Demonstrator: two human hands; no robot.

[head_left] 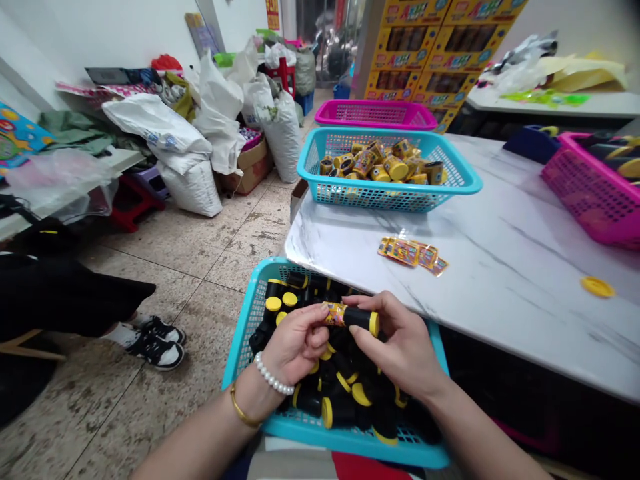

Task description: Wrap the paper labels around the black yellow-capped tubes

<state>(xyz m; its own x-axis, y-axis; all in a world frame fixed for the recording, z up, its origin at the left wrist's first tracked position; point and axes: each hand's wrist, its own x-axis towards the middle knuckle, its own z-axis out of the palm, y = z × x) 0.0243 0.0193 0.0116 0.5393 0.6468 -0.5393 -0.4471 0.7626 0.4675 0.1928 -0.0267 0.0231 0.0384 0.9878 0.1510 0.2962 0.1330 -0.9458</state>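
My left hand [295, 340] pinches a small yellow printed wrapper sleeve [335, 313] between thumb and fingers. Thumb and fingers of my right hand [407, 347] grip a black tube with a yellow cap [357, 319]. The sleeve meets the tube's left end; whether it is around the tube or just touching it, I cannot tell. Directly below both hands, a blue basket [240, 340] holds many black tubes with yellow caps [345, 400]. On the table lies a fanned stack of flat printed sleeves [413, 253].
A second blue basket [390, 200] on the marble-patterned table [500, 267] is filled with wrapped yellow tubes [380, 163]. Pink baskets [590, 200] stand at the right and behind. A yellow disc [597, 287] lies at right. Someone's legs and shoes [157, 340] show at left.
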